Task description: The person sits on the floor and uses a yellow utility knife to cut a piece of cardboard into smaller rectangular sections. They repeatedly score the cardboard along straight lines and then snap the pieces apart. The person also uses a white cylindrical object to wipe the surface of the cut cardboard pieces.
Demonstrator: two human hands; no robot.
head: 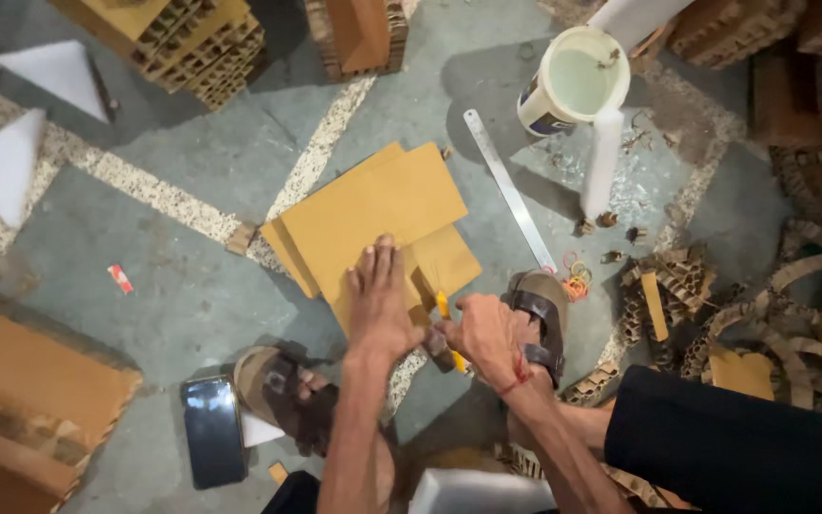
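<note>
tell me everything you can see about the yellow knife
The knife is a slim utility cutter with a yellow body and a dark lower end. It is gripped in the right hand, which hides much of the handle. It points up and away, its tip on the brown cardboard sheets lying on the concrete floor. The left hand presses flat on the cardboard just beside it. The blade itself is too small to make out.

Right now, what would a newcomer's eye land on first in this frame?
The two hands at centre: the left hand pressed flat on a stack of tan cardboard sheets on the concrete floor, the right hand with its grip closed on a yellow utility knife at the sheets' edge. Next, the long metal ruler lying beside them and the white bucket at upper right; a dark phone lies lower left.
</note>
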